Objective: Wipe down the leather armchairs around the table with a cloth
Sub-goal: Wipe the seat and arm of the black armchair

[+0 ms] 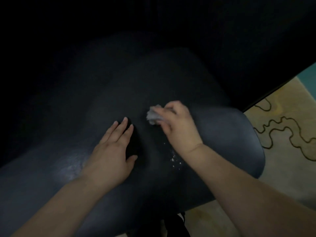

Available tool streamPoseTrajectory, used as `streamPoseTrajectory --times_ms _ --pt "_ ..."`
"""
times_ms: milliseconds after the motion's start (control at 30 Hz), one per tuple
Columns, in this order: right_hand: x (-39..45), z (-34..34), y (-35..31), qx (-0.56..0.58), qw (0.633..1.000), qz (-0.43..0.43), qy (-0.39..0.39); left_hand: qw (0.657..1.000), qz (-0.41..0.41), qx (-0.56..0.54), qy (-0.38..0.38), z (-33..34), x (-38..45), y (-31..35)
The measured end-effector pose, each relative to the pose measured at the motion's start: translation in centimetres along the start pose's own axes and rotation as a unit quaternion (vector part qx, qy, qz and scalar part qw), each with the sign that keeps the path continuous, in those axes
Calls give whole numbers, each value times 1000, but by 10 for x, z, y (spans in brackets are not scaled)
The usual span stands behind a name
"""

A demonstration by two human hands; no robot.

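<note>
grey cloth (152, 115) in right hand (179, 127)

Both bare forearms reach forward from the near edge, the left from the near left corner, the right from the near right. The left hand (112, 149) lies palm down with its fingers straight and close together, pointing far and slightly right, the thumb spread out to the right. The right hand (177, 124) sits a little farther and to the right, just beside the left but apart from it. Its wrist is bent, its back faces up, and its curled fingers (168, 107) grip a small crumpled wad, slightly blurred.
</note>
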State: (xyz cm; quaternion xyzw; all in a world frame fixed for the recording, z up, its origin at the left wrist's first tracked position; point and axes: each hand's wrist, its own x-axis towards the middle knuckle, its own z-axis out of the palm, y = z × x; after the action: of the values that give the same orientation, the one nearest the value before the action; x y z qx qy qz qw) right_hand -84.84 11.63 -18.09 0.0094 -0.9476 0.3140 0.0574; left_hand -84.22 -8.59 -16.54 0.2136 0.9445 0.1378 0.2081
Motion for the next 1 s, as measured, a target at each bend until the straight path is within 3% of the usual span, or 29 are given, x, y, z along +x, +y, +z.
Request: streamPoseTrajectory --times_ms 200,333,400,567,633,700,800,1000 --pt "-72 -8 17 8 990 92 103 1000 -6 -4 2 1 -6 -3" --pt "-82 27 -27 33 998 51 27 1000 -2 1 -1 2 -6 -5" --pt "-56 27 -24 47 997 62 29 1000 1 5 -3 2 -6 -9" --pt "-66 -2 16 -23 981 139 135 1000 10 9 -10 -1 -10 -16" --pt "-96 5 5 -49 982 131 126 1000 14 5 -12 -2 -11 -18" --pt "-110 25 -19 -2 988 132 77 1000 12 -2 -12 -3 -12 -18" --pt "-78 45 -38 33 998 53 9 1000 14 -10 -10 -1 -12 -20" --pt "-36 -4 34 -67 975 138 160 1000 17 -10 -15 -2 -14 -28"
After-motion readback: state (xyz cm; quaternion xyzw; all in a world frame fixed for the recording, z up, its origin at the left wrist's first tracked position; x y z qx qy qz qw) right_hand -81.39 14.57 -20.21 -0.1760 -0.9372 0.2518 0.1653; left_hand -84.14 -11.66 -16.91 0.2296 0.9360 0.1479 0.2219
